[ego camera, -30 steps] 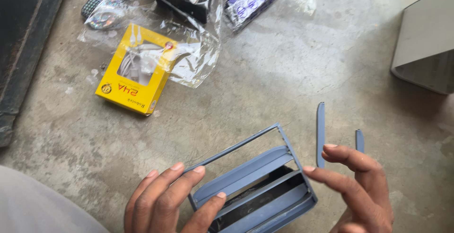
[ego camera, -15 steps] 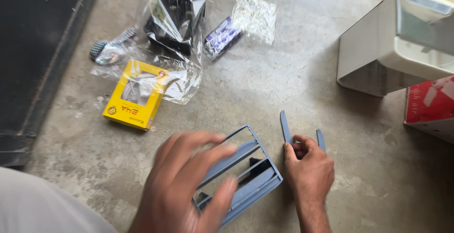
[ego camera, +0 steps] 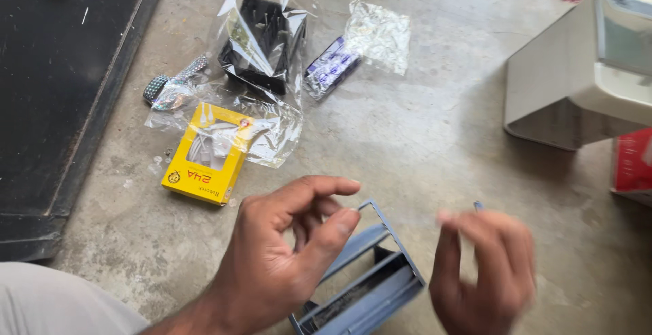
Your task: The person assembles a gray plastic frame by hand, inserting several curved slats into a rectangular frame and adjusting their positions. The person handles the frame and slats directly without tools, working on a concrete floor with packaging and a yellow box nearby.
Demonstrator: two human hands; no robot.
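Observation:
A blue-grey plastic frame with slats (ego camera: 370, 284) lies on the concrete floor in front of me. My left hand (ego camera: 285, 253) hovers just over its left side, fingers curled and apart, holding nothing. My right hand (ego camera: 483, 270) is blurred to the right of the frame. Its fingers are bunched together, and the tip of a thin blue-grey strip (ego camera: 477, 206) pokes out above them. The rest of the strip is hidden by the hand.
A yellow box (ego camera: 204, 162) lies to the upper left, with a clear bag holding a black part (ego camera: 261, 36) behind it. Beyond are a purple packet (ego camera: 331, 66) and a crumpled bag (ego camera: 378, 32). A white appliance (ego camera: 577, 83) and red box (ego camera: 631, 162) stand right, a black mat (ego camera: 54, 90) left.
My right hand closed over a loose strip on the floor and lifted it. My left hand has risen off the frame and its fingers have come apart. The view shifted.

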